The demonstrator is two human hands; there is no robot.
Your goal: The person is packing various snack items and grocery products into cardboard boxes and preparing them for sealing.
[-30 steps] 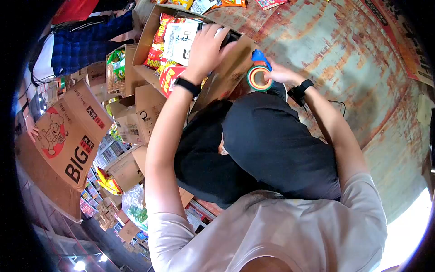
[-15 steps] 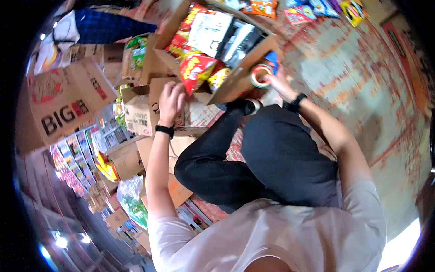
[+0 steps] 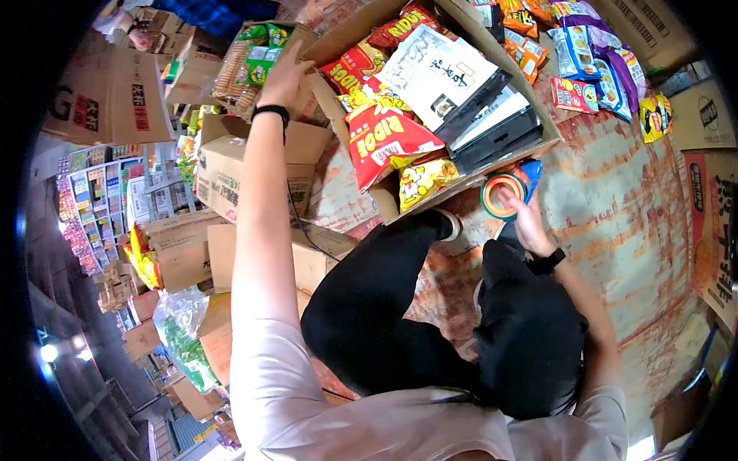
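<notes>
An open cardboard carton (image 3: 492,175) holds red chip bags (image 3: 390,138), a yellow snack bag (image 3: 424,183), and white and black flat packs (image 3: 440,77). My left hand (image 3: 283,81) is at its left side, fingers bent over the raised carton flap (image 3: 304,42). How firmly they grip is hard to see. By the carton's near right corner, my right hand (image 3: 529,224) is closed around a tape dispenser (image 3: 532,173) with a blue part and a roll of tape (image 3: 492,201) on it. The tape roll is close to the carton wall.
Several snack bags (image 3: 576,54) lie on the worn floor at upper right. Cartons (image 3: 707,115) line the right edge. To the left stand another open carton (image 3: 231,173), a box of green packs (image 3: 261,58) and a large carton (image 3: 115,96). Another person's hand (image 3: 138,38) shows at upper left.
My left hand has reached forward from the near left corner to the flap farther along the carton. The view has shifted; my right hand still holds the tape dispenser.
</notes>
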